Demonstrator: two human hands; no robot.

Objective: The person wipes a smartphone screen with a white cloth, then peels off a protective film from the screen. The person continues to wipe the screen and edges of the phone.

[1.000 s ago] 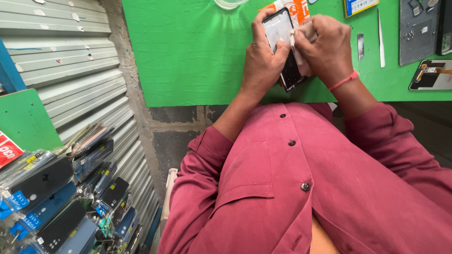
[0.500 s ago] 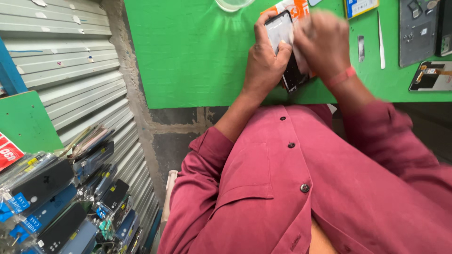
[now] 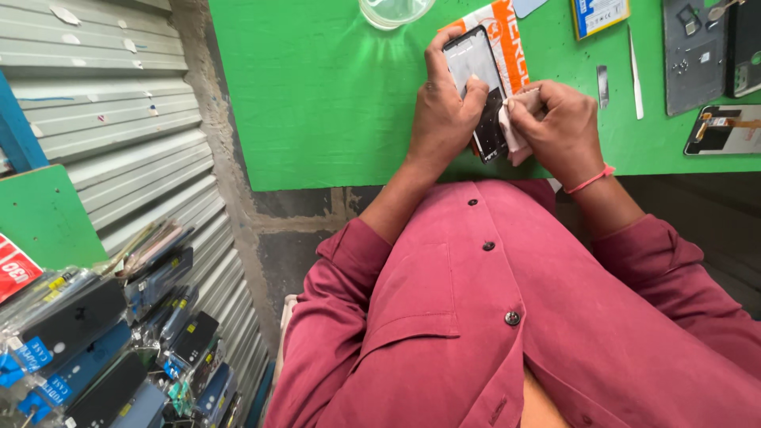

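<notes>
My left hand [image 3: 441, 119] grips a black phone frame [image 3: 478, 89], holding it up over the near edge of the green table [image 3: 317, 95], thumb across its face. My right hand [image 3: 559, 127] holds a small pale cloth [image 3: 511, 131] pressed against the frame's lower right edge. A pink band circles my right wrist. Under the frame lies an orange and white flat packet [image 3: 507, 43].
On the table sit a clear round dish [image 3: 394, 11], a thin white pry tool [image 3: 634, 73], a small grey strip [image 3: 602, 85], a boxed battery [image 3: 600, 16], a grey phone back panel [image 3: 694, 55] and a phone part with a flex cable [image 3: 725, 128]. Packaged phone cases [image 3: 95, 349] hang at lower left by a corrugated shutter [image 3: 103, 127].
My right hand with the cloth has slid down the frame's right side, from near its top to its lower edge. The left hand keeps its grip.
</notes>
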